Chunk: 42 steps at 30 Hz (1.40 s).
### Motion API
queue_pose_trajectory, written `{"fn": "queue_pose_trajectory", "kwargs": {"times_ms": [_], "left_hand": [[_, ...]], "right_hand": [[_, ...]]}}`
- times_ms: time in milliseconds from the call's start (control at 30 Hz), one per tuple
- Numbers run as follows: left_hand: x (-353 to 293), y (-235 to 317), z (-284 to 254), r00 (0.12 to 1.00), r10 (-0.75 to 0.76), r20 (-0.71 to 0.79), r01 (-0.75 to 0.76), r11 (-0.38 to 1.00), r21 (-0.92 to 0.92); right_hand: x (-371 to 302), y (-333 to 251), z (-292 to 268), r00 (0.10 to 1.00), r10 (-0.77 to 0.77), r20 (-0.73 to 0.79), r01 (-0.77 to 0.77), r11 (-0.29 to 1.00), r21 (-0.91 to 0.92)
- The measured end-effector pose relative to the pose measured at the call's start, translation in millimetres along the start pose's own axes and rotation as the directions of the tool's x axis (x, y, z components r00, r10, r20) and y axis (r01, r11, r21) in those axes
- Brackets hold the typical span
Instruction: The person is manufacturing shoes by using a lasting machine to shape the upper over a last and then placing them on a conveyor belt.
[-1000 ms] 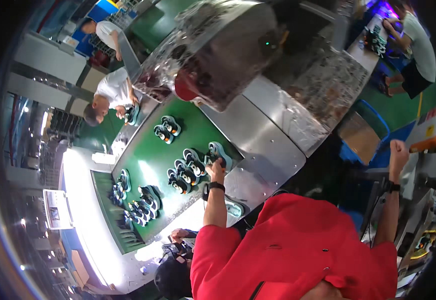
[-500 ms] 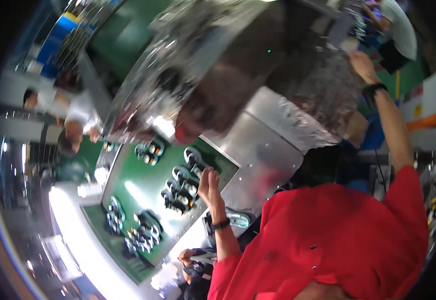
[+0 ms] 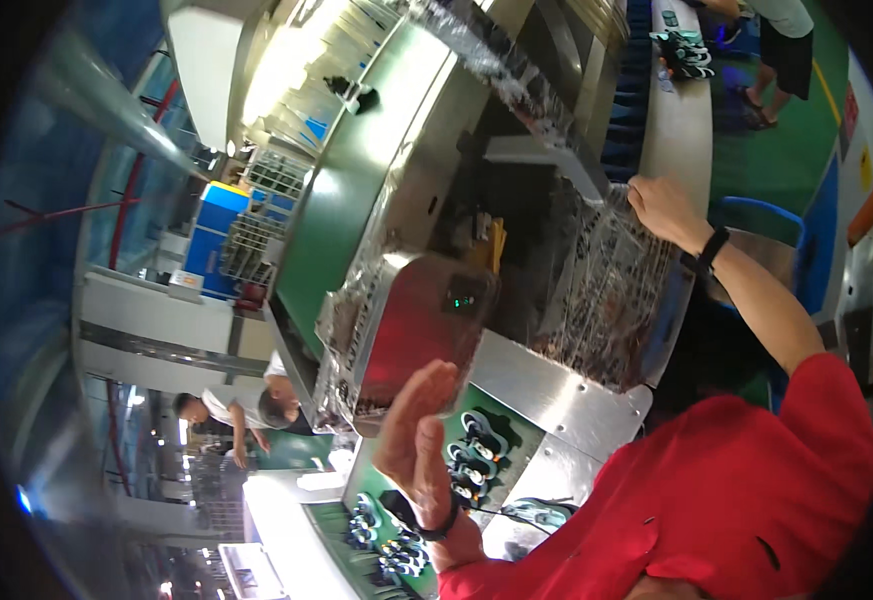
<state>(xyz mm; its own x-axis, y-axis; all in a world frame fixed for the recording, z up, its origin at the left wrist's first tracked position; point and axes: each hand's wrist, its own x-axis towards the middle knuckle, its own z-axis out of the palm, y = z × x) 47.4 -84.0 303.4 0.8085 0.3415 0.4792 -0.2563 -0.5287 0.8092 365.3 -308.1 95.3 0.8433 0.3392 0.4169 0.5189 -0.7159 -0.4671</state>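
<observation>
Flat, empty left hand (image 3: 415, 448) is hovering near light-looking, heel-graspable sneakers (image 3: 484, 438); right hand (image 3: 668, 212) is showing an unclear grip

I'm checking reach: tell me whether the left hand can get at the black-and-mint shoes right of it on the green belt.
Probably yes: the left hand looks open and empty, and nothing visible blocks the gap to the shoes, though depth is uncertain.

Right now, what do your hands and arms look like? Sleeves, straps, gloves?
No gloves on the left hand or right hand. Each wrist wears a dark band: left band, right band. Plain red short sleeves.
</observation>
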Motion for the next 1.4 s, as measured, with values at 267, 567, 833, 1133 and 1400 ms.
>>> {"fn": "queue_pose_trajectory", "kwargs": {"times_ms": [267, 567, 833, 1133, 1400], "left_hand": [[200.3, -23.8, -12.1, 1.000, 0.023, 0.020, -0.030, 0.806, 0.591], [395.6, -148.1, -44.1, 0.941, -0.313, -0.131, 0.319, 0.682, 0.658], [529.5, -252.0, -81.3, 0.841, -0.478, -0.254, 0.484, 0.452, 0.749], [581.2, -304.7, -103.8, 0.794, -0.512, -0.328, 0.536, 0.335, 0.775], [491.1, -237.0, -76.8, 0.946, -0.318, -0.063, 0.209, 0.450, 0.868]], "right_hand": [[-4.4, -5.7, -14.3, 0.972, -0.095, -0.214, 0.153, 0.950, 0.273], [5.4, 5.8, -14.5, 0.934, -0.060, -0.353, 0.252, 0.811, 0.527], [10.7, 17.1, -15.7, 0.955, 0.004, -0.297, 0.170, 0.812, 0.559], [20.1, 22.4, -20.1, 0.987, -0.037, -0.154, 0.122, 0.795, 0.594], [19.9, 21.3, -18.7, 0.980, -0.056, -0.189, 0.169, 0.738, 0.653]]}}
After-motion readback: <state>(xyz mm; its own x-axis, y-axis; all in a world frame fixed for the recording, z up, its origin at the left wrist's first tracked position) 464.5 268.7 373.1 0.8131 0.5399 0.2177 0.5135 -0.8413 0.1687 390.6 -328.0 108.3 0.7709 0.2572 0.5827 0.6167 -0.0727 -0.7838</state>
